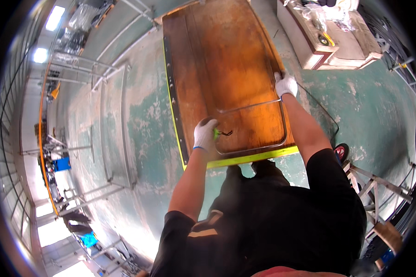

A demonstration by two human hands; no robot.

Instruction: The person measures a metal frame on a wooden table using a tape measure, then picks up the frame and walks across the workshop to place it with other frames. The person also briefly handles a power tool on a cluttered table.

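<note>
A bent metal rod frame (249, 106) with rounded corners lies on a worn brown wooden tabletop (226, 51). My left hand (204, 133), in a white glove, is closed around a small tool (223, 133) with a bright green handle and a dark, curved tip. It is over the left part of the frame, and the tool's exact kind is unclear. At the table's right edge, my right hand (286, 86), also gloved in white, is closed on the side of the frame; its fingers partly hide the grip.
Yellow-green strips edge the table (256, 157). A beige sofa (328, 46) with plastic wrapping stands at the far right. A dark cable or rod (321, 104) lies on the green floor beside the table. Metal racks (118, 124) stand left; a metal stand (374, 187) is at my right.
</note>
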